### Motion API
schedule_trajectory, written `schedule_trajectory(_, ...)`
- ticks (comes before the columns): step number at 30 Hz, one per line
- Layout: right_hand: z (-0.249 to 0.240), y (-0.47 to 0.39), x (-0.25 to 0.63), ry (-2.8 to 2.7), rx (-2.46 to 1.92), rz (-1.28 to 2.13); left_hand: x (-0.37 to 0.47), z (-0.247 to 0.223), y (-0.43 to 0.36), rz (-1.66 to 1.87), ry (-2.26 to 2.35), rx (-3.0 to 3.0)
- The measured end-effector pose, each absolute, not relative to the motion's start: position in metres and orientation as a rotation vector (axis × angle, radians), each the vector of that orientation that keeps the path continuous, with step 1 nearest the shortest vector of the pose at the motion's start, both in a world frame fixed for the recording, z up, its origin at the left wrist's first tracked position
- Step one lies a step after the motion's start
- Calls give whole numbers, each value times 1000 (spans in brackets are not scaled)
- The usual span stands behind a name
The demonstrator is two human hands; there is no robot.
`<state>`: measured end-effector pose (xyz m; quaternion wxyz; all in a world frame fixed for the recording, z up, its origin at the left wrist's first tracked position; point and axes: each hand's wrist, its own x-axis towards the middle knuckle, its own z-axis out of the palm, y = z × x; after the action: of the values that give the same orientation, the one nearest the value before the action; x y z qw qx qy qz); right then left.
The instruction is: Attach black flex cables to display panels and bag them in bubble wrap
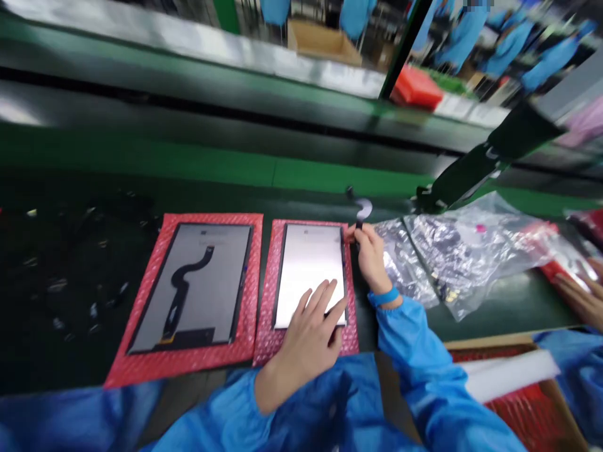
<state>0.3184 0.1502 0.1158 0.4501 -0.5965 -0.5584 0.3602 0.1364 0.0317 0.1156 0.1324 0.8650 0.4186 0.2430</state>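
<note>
Blue-sleeved left hand (308, 336) spread on white-faced display panel (301, 260), right hand (371, 256) pinching flex cable (364, 208): excess finger pressure could damage the panel.

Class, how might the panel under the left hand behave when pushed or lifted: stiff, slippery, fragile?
The panel has straight edges and lies flat, so it is probably stiff. Its bright shine suggests a smooth, perhaps slippery face. The bubble wrap beneath hints that it may be fragile.

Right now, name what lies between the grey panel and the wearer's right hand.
The white panel on red bubble wrap, left hand over the panel's lower part, in the head view.
</note>
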Motion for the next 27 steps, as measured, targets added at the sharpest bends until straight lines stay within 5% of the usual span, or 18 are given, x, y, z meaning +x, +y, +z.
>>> schedule_trajectory(27, 141, 92, 329, -1260, -1361, 1596, 102, 103, -1, 871, 1307, 2243)
